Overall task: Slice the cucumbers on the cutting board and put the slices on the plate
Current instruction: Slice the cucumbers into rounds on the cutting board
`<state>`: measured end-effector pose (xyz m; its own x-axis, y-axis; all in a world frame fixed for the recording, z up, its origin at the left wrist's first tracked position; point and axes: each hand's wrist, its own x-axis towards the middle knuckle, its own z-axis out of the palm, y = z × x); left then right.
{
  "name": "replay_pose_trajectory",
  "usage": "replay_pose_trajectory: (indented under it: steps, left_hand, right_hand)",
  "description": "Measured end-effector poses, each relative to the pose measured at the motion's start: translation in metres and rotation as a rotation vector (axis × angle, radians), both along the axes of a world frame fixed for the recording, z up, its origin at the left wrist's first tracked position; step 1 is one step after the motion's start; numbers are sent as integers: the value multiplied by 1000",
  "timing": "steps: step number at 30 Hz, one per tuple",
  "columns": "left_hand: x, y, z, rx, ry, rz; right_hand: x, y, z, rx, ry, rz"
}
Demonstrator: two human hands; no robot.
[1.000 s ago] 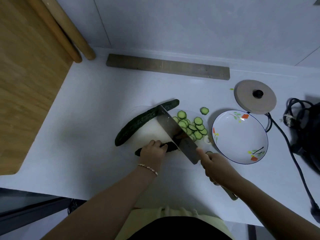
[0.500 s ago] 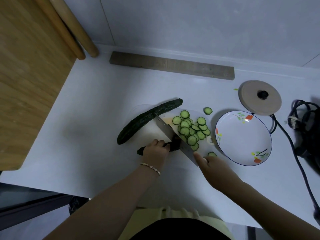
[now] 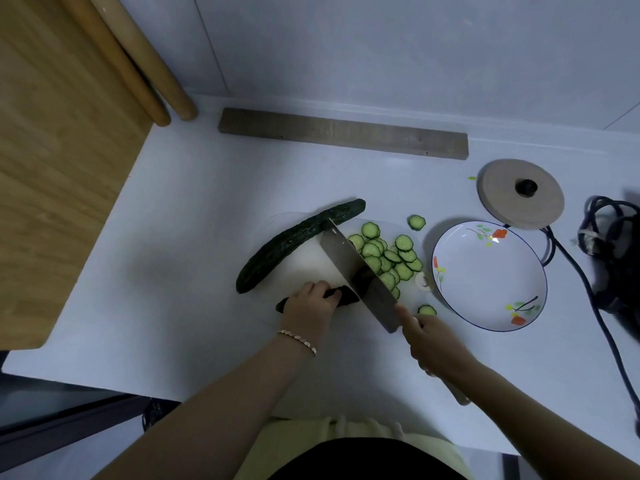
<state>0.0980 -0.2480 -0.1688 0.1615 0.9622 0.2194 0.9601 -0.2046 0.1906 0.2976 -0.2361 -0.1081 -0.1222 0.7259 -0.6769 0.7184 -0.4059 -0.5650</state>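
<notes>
My left hand [image 3: 309,306] presses down on a short dark cucumber piece [image 3: 346,295] lying on the white cutting board [image 3: 304,263]. My right hand [image 3: 433,344] grips the handle of a cleaver [image 3: 360,275], whose blade stands against the cucumber's cut end. A pile of cucumber slices [image 3: 388,256] lies right of the blade. A whole cucumber [image 3: 294,242] rests along the board's far left edge. The flowered plate [image 3: 490,277] to the right holds no slices.
One stray slice [image 3: 416,222] lies beyond the board, another [image 3: 427,310] near my right hand. A round wooden lid [image 3: 519,194] and a dark cable [image 3: 602,258] sit to the right. A grey strip [image 3: 343,133] runs along the wall. Wooden furniture [image 3: 52,150] borders the left.
The cleaver dropped through the cucumber and rose again, so the blade now shows its flat side. The slice pile has grown slightly. My left hand stays on the cucumber piece.
</notes>
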Motion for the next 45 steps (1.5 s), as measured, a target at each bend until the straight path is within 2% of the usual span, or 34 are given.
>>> replay_pose_trajectory:
  steps: [8, 18, 22, 25, 29, 31, 35, 40, 45]
  left_hand:
    - [3, 3, 9, -91, 3, -26]
    - [6, 5, 13, -112, 78, -7]
    - [7, 3, 14, -167, 30, 21]
    - [6, 3, 9, -132, 26, 11]
    - [5, 3, 6, -125, 26, 37]
    - [5, 2, 6, -113, 30, 34]
    - [4, 3, 12, -139, 58, 14]
    - [5, 4, 12, -271, 29, 15]
    - [6, 3, 12, -280, 23, 23]
  right_hand:
    - [0, 2, 21, 36, -51, 74]
    - [-11, -2, 17, 154, -141, 216]
    - [-15, -4, 1, 155, -146, 191]
    - [-10, -10, -10, 137, -109, 154]
    - [-4, -6, -12, -10, 41, -52]
    - [-2, -3, -7, -40, 67, -84]
    - [4, -3, 5, 18, 32, 32]
    - [2, -3, 14, 59, -23, 110]
    - [6, -9, 14, 53, -87, 186]
